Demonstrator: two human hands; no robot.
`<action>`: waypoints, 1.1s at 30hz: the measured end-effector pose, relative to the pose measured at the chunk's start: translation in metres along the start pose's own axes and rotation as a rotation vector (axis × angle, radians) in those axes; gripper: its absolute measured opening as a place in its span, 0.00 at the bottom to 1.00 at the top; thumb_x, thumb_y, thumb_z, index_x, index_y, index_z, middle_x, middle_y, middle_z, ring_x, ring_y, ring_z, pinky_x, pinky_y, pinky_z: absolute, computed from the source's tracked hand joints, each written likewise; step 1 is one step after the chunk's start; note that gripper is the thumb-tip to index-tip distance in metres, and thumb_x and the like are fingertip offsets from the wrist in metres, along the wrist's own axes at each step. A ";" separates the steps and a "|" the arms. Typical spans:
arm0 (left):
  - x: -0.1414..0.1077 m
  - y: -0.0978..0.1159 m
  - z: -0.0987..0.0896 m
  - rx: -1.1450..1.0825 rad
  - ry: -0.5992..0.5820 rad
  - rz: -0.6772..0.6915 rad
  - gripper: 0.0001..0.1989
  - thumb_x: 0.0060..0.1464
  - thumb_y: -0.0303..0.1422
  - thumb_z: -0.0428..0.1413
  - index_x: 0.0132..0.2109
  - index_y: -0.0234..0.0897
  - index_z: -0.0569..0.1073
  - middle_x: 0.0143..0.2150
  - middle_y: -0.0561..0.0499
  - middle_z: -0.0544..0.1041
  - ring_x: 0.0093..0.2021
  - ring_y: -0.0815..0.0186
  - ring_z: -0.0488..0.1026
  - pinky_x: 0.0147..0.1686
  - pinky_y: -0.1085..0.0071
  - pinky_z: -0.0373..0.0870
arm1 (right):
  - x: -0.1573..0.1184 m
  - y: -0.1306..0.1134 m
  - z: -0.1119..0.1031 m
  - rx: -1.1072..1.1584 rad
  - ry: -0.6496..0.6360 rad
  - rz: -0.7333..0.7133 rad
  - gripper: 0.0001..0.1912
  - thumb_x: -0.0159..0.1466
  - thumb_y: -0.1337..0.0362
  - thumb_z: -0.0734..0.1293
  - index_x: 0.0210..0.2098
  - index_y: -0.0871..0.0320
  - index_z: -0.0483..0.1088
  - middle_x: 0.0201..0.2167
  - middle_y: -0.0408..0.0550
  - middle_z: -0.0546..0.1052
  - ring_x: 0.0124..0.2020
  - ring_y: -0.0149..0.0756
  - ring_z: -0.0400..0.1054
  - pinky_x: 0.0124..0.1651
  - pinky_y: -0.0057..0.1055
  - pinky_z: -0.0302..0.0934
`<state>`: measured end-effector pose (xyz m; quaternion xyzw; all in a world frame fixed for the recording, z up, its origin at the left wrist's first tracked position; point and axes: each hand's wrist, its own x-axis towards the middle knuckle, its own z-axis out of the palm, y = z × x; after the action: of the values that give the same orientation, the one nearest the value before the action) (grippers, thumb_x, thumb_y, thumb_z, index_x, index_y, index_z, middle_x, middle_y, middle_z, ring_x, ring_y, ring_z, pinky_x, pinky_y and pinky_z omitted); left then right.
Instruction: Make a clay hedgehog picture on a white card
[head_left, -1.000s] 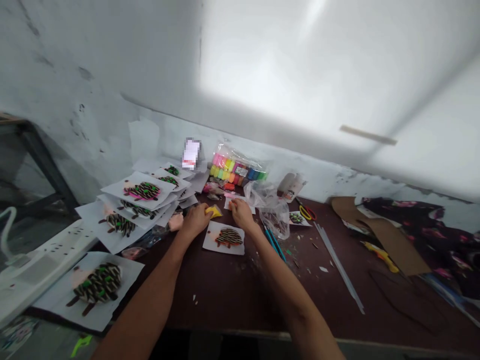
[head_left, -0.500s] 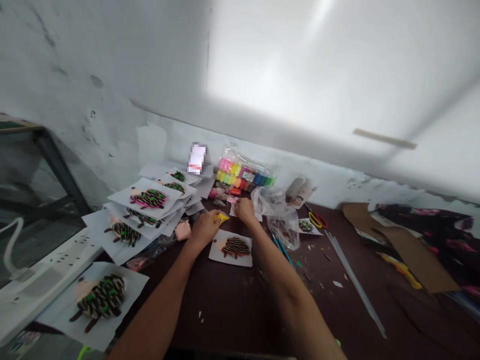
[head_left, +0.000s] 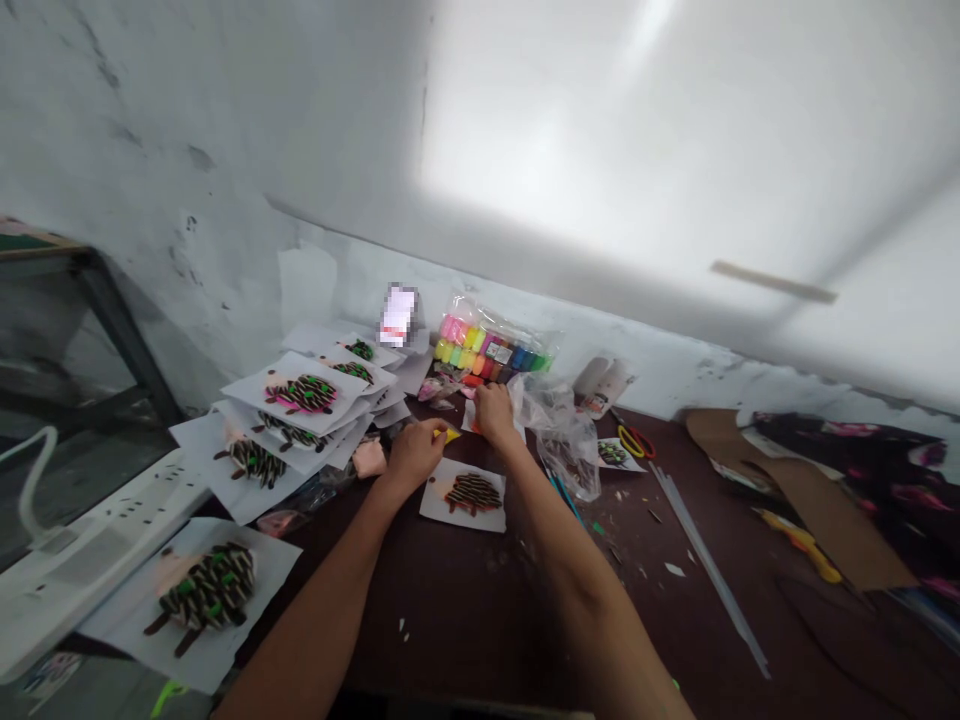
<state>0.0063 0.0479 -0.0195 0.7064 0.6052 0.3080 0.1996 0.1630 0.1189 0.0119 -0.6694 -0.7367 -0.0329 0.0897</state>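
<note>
My left hand (head_left: 417, 450) is closed on a small yellow wedge-shaped piece (head_left: 451, 435), whose kind I cannot make out. My right hand (head_left: 495, 412) reaches further back, over a small white card (head_left: 469, 418) and close to a red lump (head_left: 472, 380). Its fingers point away and hide whatever they may touch. Between my forearms lies a white card with a clay hedgehog (head_left: 474, 494), striped dark and light with orange edges. Left of my left hand sits a pale pink clay block (head_left: 369, 459).
Stacked hedgehog cards (head_left: 255, 385) fill the left, by a white power strip (head_left: 97, 550). A pack of coloured clay (head_left: 491, 345), a lit phone (head_left: 398, 315) and a plastic bag (head_left: 566, 440) stand behind. Scissors (head_left: 636, 440), clear sticks (head_left: 709, 560) and cardboard (head_left: 832, 520) lie right.
My right hand has shifted slightly back, over the small white card. My left hand stays near the same place with the yellow piece. The whole view has tilted a little.
</note>
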 end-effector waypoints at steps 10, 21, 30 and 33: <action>0.008 0.002 0.012 -0.503 0.043 0.056 0.19 0.53 0.31 0.58 0.53 0.33 0.76 0.37 0.47 0.81 0.32 0.65 0.76 0.36 0.70 0.72 | -0.051 0.005 -0.023 0.314 0.194 0.111 0.12 0.72 0.66 0.57 0.47 0.59 0.70 0.37 0.50 0.78 0.37 0.37 0.70 0.37 0.28 0.52; 0.011 -0.005 0.016 -0.623 0.010 -0.054 0.12 0.54 0.27 0.55 0.45 0.32 0.78 0.34 0.47 0.81 0.26 0.68 0.75 0.27 0.74 0.71 | -0.023 0.001 -0.039 0.288 0.256 0.206 0.14 0.69 0.65 0.56 0.43 0.59 0.73 0.38 0.52 0.79 0.38 0.39 0.71 0.39 0.29 0.55; 0.010 -0.002 0.012 -0.645 -0.035 -0.124 0.12 0.55 0.25 0.55 0.46 0.29 0.77 0.38 0.44 0.81 0.24 0.69 0.75 0.26 0.74 0.71 | -0.007 -0.018 -0.024 0.148 0.020 0.183 0.14 0.67 0.66 0.59 0.48 0.62 0.73 0.44 0.58 0.80 0.44 0.42 0.74 0.44 0.31 0.60; 0.012 -0.002 0.010 -0.603 0.001 -0.102 0.11 0.55 0.25 0.55 0.44 0.30 0.78 0.36 0.45 0.81 0.25 0.68 0.75 0.26 0.73 0.71 | -0.019 -0.014 -0.029 0.048 -0.089 0.113 0.16 0.68 0.64 0.59 0.48 0.62 0.74 0.45 0.61 0.80 0.45 0.45 0.75 0.44 0.32 0.60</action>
<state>0.0125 0.0610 -0.0262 0.5836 0.5213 0.4638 0.4154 0.1533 0.0941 0.0377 -0.7083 -0.7016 0.0197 0.0747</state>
